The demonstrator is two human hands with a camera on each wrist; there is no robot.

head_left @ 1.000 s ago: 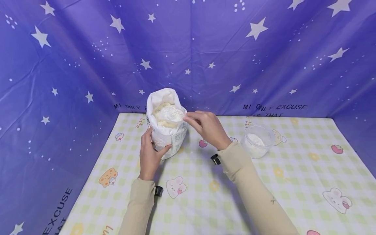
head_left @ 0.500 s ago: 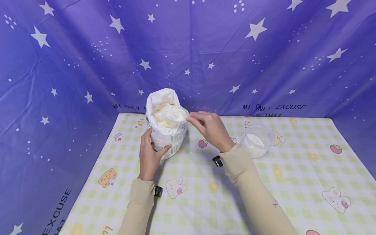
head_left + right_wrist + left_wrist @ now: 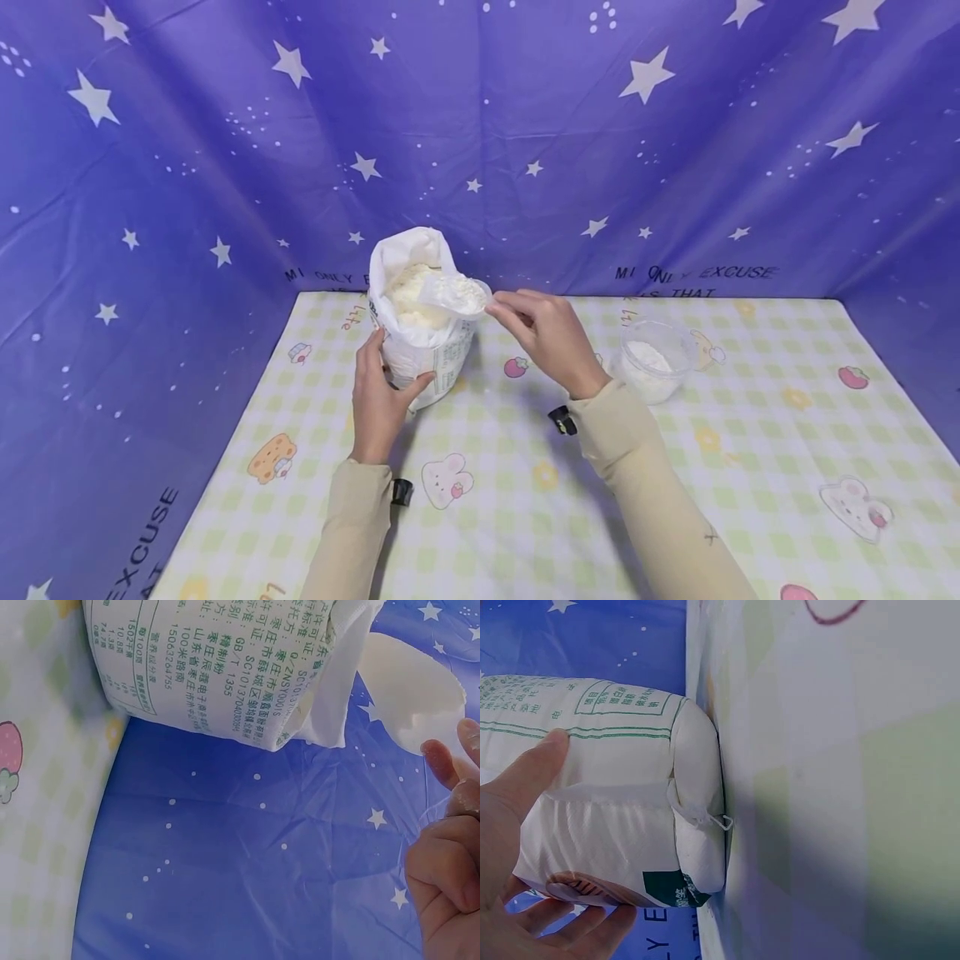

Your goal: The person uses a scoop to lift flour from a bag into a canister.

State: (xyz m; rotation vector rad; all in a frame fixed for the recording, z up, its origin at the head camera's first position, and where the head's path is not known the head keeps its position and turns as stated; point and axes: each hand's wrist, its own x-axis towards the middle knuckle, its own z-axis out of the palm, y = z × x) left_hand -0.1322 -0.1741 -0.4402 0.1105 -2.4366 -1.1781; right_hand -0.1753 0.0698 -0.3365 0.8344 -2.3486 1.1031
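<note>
A white cloth flour bag [image 3: 442, 367] stands with its mouth folded wide, pale flour [image 3: 408, 292] showing inside. My left hand [image 3: 378, 408] grips its near side; in the left wrist view the thumb lies on the printed front and the fingers [image 3: 592, 930] curve round the other side. Over the bag's right rim is a clear plastic scoop [image 3: 459, 296] heaped with flour. My right hand [image 3: 551, 337] pinches the scoop's right end between thumb and fingers. In the right wrist view the scoop [image 3: 412, 694] shows from below, past the bag's edge, and flour dusts the fingertips.
To the right of my right hand stands a round clear plastic tub [image 3: 660, 371], partly filled with white flour. A checked cloth [image 3: 525, 525] with cartoon prints covers the table. Behind and beside it hangs a blue curtain [image 3: 525, 108] with white stars.
My right hand has moved a little to the right and drawn the loaded scoop from above the flour toward the bag's right rim. The left hand keeps its grip on the bag.
</note>
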